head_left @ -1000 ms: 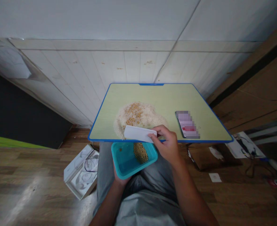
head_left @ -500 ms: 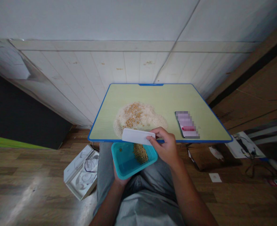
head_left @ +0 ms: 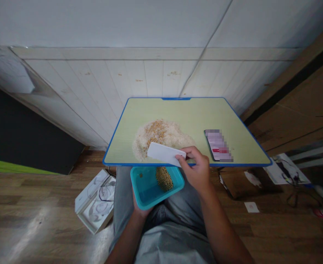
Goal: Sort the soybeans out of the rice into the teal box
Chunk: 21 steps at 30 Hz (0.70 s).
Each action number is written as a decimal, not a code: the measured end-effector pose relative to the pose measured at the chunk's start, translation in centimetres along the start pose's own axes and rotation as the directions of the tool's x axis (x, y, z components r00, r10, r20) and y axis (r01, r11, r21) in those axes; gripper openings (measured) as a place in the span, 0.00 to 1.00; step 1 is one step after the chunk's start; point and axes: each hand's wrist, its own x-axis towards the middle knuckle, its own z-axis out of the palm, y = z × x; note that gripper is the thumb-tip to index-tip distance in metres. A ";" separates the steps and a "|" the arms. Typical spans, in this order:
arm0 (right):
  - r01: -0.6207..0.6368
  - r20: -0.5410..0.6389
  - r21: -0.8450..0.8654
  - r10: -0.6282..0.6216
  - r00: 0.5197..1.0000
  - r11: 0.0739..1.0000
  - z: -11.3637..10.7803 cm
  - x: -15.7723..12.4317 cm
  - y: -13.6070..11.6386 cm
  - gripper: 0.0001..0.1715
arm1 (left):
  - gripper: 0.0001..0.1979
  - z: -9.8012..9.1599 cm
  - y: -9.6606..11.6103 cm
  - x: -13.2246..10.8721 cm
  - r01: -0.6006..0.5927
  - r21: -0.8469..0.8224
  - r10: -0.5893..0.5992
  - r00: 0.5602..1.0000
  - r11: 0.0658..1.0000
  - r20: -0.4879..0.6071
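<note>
Two hands — right hand [head_left: 197, 171] pinching card [head_left: 165, 154] at pile [head_left: 161, 136], left hand [head_left: 141, 209] gripping tub [head_left: 147, 189] below table [head_left: 202, 112]; scraping step, likely wants card flat.

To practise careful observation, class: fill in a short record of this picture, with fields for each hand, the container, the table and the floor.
Right hand: pinches a white card over the near edge of the table
Left hand: holds a teal container from below, just under that edge
In container: heap of beans
On table: rice pile with scattered beans on top; phone to its right
Floor: white box, left of the legs
</note>
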 end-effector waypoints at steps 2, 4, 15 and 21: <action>-0.046 -0.112 0.003 0.046 0.993 0.999 -0.4 -0.2 0.5 0.04 | 0.36 -0.2 0.0 -0.2 -0.033 0.028 0.033 0.999 0.999 -0.027; -0.089 -0.253 0.024 0.092 0.963 0.996 -0.9 -0.4 1.1 0.07 | 0.36 -0.2 0.0 -0.5 -0.028 0.062 0.032 0.998 0.998 -0.061; -0.145 -0.301 0.035 0.148 0.942 0.989 -2.4 -1.0 1.7 0.09 | 0.37 1.1 -0.3 -1.2 0.010 0.117 0.010 0.985 0.993 -0.172; -0.136 -0.173 -0.018 0.131 0.976 0.991 -2.0 -1.3 1.6 0.05 | 0.34 1.5 -0.7 -0.6 -0.011 0.116 0.036 0.976 0.993 -0.216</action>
